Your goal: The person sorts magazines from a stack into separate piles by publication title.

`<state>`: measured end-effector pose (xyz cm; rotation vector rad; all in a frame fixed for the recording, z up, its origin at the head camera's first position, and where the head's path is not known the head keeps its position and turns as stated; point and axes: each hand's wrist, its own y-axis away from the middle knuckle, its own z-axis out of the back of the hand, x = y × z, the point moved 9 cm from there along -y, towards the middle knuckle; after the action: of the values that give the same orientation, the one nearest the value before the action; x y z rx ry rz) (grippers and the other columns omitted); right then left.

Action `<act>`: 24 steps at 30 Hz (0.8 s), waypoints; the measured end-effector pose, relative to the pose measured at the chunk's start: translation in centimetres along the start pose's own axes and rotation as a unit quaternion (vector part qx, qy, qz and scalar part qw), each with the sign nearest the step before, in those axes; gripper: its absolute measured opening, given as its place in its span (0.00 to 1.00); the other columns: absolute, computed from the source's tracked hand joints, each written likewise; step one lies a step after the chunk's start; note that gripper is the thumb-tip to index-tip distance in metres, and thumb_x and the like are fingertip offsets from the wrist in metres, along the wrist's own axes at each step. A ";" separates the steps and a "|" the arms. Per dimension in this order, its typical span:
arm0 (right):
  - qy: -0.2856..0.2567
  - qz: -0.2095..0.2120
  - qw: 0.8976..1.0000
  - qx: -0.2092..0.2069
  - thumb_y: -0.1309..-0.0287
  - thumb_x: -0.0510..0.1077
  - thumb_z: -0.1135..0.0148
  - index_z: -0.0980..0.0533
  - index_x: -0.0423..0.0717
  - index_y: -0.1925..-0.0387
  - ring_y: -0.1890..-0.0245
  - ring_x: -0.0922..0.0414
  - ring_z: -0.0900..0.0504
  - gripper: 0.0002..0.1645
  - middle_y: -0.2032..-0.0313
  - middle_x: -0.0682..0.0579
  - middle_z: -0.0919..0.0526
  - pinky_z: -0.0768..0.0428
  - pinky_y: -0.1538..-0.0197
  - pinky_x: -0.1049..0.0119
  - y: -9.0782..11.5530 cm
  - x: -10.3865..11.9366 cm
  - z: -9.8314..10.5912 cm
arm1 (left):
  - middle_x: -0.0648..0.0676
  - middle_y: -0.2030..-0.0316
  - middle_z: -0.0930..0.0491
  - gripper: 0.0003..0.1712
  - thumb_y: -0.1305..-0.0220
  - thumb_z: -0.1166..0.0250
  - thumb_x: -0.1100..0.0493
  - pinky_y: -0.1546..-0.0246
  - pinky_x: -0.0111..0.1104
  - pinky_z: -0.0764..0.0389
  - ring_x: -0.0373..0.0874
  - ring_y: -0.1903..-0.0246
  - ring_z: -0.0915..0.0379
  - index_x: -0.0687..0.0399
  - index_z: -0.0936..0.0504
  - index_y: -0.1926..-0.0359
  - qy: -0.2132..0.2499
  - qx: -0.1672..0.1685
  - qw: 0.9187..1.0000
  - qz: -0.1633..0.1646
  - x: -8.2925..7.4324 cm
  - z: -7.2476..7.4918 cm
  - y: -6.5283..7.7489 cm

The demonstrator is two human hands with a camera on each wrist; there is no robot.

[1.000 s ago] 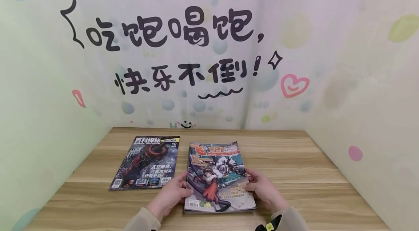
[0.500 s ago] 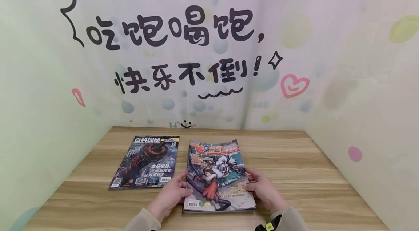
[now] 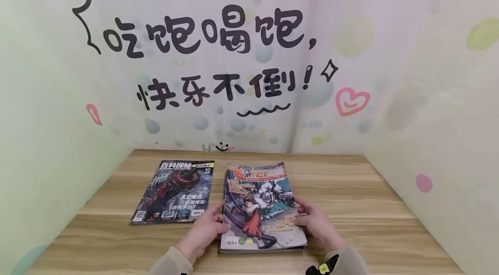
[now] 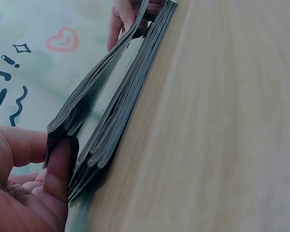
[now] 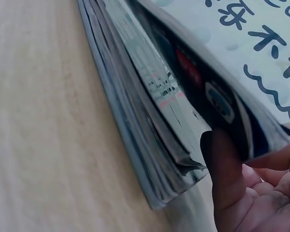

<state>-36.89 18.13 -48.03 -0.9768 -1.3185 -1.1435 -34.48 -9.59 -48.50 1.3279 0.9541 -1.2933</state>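
Observation:
A comic-style magazine point(image 3: 259, 208) with a red-gloved figure on its cover tops a stack of magazines on the table. My left hand point(image 3: 203, 231) pinches its left edge, thumb on the cover and fingers beneath. At the right edge my right hand point(image 3: 317, 225) grips it the same way. Both wrist views show a gap between the lifted top magazine point(image 5: 195, 72) and the magazine stack point(image 4: 135, 92) below, which lies flat on the wood. From the head view the lower magazines are mostly hidden under the top one.
Left of the stack, a dark science magazine point(image 3: 177, 192) lies flat and slightly turned. The wooden table point(image 3: 390, 240) is closed in by a patterned curtain point(image 3: 234, 136) at the back and pale walls on both sides.
Both hands have raised the top magazine slightly, its far edge shifting upward and right in the head view. The dark magazine at left stays put.

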 end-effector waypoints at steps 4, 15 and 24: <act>-0.004 0.002 1.000 0.013 0.50 0.24 0.45 0.49 0.27 0.30 0.63 0.55 0.22 0.45 0.56 0.41 0.29 0.19 0.62 0.61 0.0 0.3 0.2 | 0.55 0.66 0.26 0.48 0.48 0.36 0.74 0.72 0.35 0.24 0.43 0.71 0.30 0.68 0.49 0.28 0.002 -0.003 1.000 -0.001 -0.5 -0.4 0.0; -0.012 -0.003 1.000 0.016 0.50 0.24 0.45 0.50 0.29 0.29 0.62 0.53 0.23 0.46 0.55 0.42 0.30 0.20 0.59 0.61 0.2 0.3 2.4 | 0.54 0.68 0.27 0.47 0.47 0.37 0.75 0.72 0.34 0.23 0.42 0.72 0.30 0.70 0.51 0.28 0.011 0.010 1.000 -0.021 -1.9 -2.6 -0.1; 0.031 -0.016 0.999 -0.010 0.50 0.26 0.42 0.49 0.32 0.29 0.63 0.54 0.23 0.46 0.56 0.45 0.31 0.20 0.64 0.63 0.6 0.6 5.8 | 0.55 0.67 0.28 0.47 0.46 0.38 0.75 0.71 0.35 0.22 0.44 0.70 0.29 0.69 0.52 0.28 0.031 0.023 0.999 -0.032 -3.3 -5.6 -0.9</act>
<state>-37.52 23.93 -47.07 -0.9316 -1.2789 -1.2042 -34.63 -3.63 -45.80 1.3899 1.0233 -1.3353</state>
